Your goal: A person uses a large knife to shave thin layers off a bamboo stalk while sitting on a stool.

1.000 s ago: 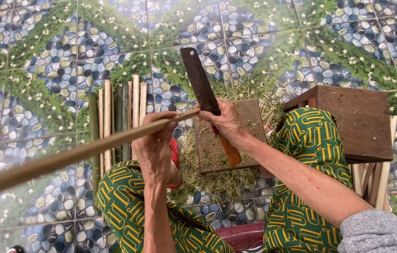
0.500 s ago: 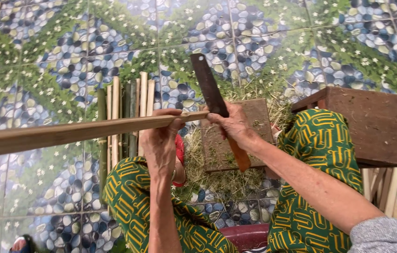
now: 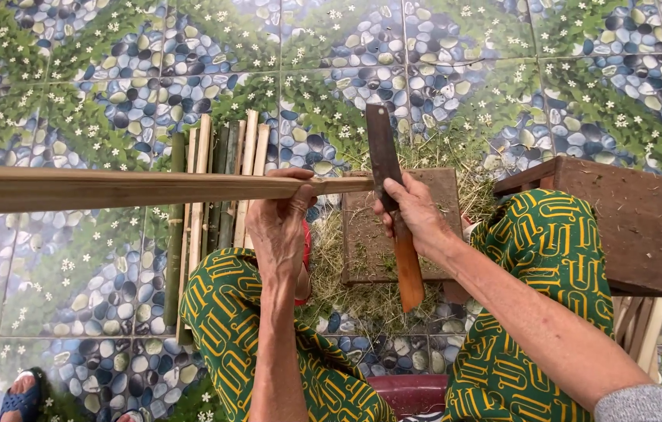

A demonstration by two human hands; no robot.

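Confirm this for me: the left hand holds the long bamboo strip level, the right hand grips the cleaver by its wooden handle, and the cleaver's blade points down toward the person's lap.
One detail is wrong. In the head view the cleaver has its blade pointing up, away from the lap, with the wooden handle toward the person. The rest stands: the left hand holds the long bamboo strip level, and the right hand grips the cleaver by its handle.

Two bare forearms, uncovered from elbow to wrist. Left hand (image 3: 280, 234) and right hand (image 3: 417, 215) ungloved, no rings or watch to be seen. Loose trousers (image 3: 549, 258) in deep green, printed all over with yellow maze-like looping lines, covering both knees. Grey knitted sleeve (image 3: 647, 402) bunched at the right upper arm, only its edge in view at the lower right corner.
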